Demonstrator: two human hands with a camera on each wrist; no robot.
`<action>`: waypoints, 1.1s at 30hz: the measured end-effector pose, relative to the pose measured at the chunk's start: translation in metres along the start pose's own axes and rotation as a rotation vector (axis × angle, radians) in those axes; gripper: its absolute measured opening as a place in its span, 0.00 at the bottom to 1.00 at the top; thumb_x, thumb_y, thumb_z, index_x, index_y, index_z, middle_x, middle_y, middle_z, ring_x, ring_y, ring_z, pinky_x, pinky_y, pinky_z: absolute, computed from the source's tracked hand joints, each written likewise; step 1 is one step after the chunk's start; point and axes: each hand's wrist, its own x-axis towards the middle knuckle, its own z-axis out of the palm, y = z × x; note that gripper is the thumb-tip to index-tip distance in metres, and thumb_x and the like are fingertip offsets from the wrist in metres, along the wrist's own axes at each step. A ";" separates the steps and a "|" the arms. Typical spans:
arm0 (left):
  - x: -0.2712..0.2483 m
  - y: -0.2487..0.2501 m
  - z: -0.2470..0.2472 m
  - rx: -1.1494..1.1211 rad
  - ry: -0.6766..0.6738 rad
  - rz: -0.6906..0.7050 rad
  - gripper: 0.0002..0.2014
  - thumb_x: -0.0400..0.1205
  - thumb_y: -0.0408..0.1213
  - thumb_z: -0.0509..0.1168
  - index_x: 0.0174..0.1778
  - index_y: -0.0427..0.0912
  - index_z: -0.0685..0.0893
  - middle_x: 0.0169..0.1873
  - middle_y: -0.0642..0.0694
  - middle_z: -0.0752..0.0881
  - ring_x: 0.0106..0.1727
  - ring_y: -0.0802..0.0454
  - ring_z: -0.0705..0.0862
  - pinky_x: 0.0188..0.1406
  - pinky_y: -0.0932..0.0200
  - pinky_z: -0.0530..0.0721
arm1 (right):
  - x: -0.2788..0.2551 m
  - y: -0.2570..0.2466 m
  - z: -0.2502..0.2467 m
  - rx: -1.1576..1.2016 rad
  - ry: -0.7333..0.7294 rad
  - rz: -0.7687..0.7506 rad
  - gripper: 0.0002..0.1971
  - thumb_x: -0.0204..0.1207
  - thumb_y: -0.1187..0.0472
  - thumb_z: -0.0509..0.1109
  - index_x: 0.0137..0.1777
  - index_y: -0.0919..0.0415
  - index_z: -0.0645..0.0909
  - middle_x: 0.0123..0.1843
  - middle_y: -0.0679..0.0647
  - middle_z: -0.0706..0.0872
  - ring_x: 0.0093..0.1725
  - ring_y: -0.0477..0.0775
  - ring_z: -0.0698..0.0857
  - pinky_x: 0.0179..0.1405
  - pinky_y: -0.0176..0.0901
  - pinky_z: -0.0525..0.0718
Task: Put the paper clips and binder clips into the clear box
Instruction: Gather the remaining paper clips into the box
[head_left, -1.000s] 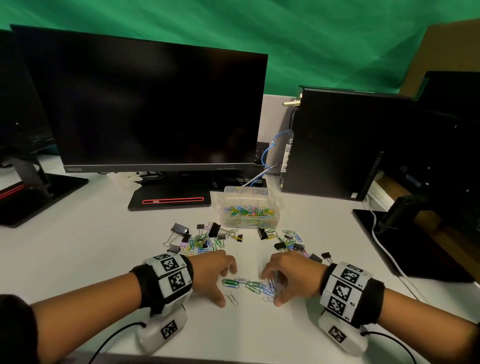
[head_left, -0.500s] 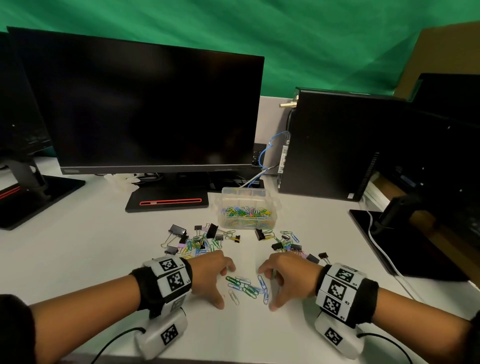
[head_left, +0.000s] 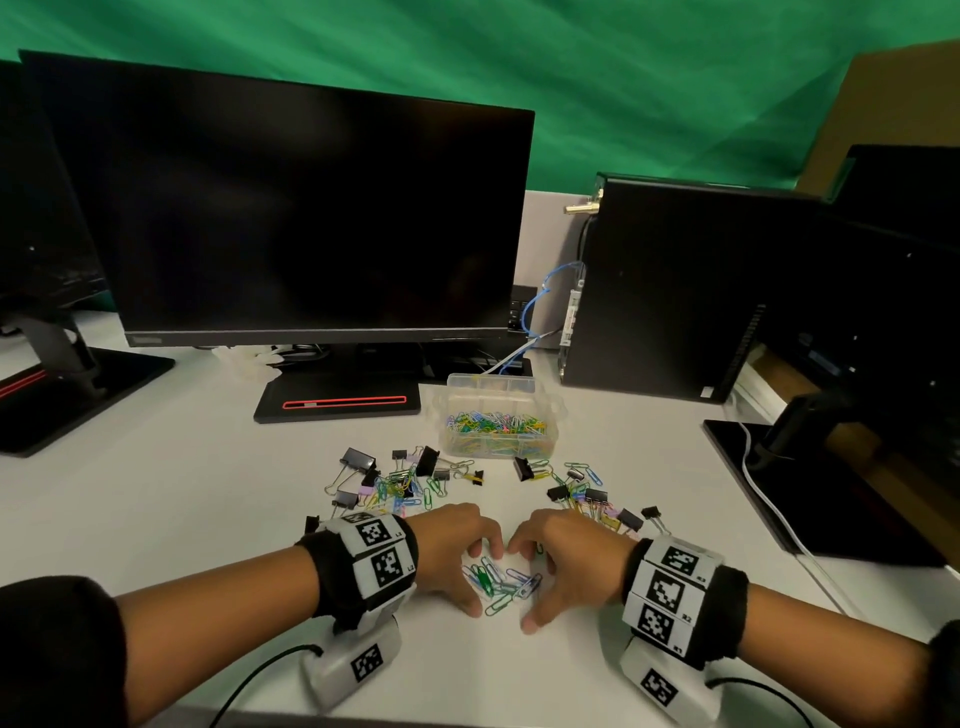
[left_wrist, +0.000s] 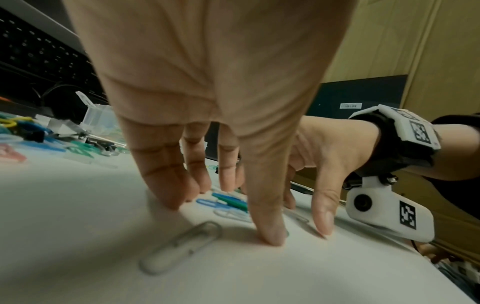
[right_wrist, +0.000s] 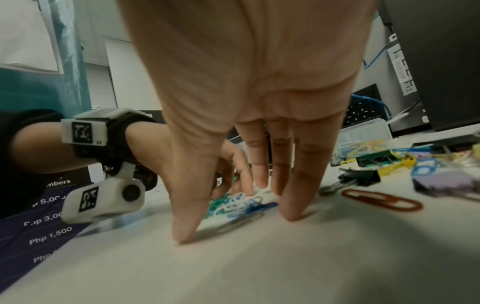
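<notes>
A small pile of coloured paper clips (head_left: 501, 582) lies on the white table between my two hands. My left hand (head_left: 457, 561) and my right hand (head_left: 566, 566) cup it from either side, fingertips down on the table, thumbs nearest me. Neither hand holds a clip. A grey paper clip (left_wrist: 182, 246) lies just outside the left thumb. Beyond the hands lie two scatters of binder clips and paper clips, one left (head_left: 395, 478) and one right (head_left: 587, 493). The clear box (head_left: 498, 415) stands behind them, open, with several coloured clips inside.
A dark monitor (head_left: 311, 208) on a black base (head_left: 337, 400) stands behind the box, a black computer tower (head_left: 675, 291) to its right. Another monitor base (head_left: 810, 488) and a white cable (head_left: 774, 514) lie at the right. An orange clip (right_wrist: 381, 199) lies beside my right fingers.
Both hands have slid toward each other, and the loose paper clips between them are now bunched into a tighter pile.
</notes>
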 end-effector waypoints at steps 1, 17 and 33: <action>0.001 -0.001 -0.001 -0.004 0.010 0.002 0.24 0.72 0.43 0.75 0.63 0.46 0.77 0.47 0.52 0.72 0.33 0.67 0.67 0.32 0.76 0.63 | 0.000 -0.001 0.001 -0.006 0.003 0.000 0.34 0.60 0.48 0.82 0.66 0.57 0.78 0.54 0.52 0.80 0.44 0.46 0.74 0.44 0.36 0.72; 0.007 0.013 0.009 0.306 -0.075 -0.134 0.18 0.85 0.42 0.59 0.63 0.31 0.77 0.63 0.33 0.78 0.65 0.37 0.78 0.65 0.47 0.75 | 0.013 -0.002 0.002 0.187 -0.074 0.008 0.07 0.71 0.65 0.75 0.47 0.66 0.86 0.38 0.59 0.90 0.19 0.29 0.78 0.30 0.19 0.75; 0.024 0.006 -0.005 0.405 -0.071 -0.156 0.16 0.86 0.32 0.53 0.67 0.28 0.72 0.67 0.32 0.75 0.68 0.35 0.75 0.66 0.47 0.73 | 0.023 0.011 -0.004 0.079 0.015 0.010 0.08 0.71 0.69 0.71 0.49 0.64 0.87 0.48 0.59 0.91 0.41 0.48 0.84 0.36 0.23 0.74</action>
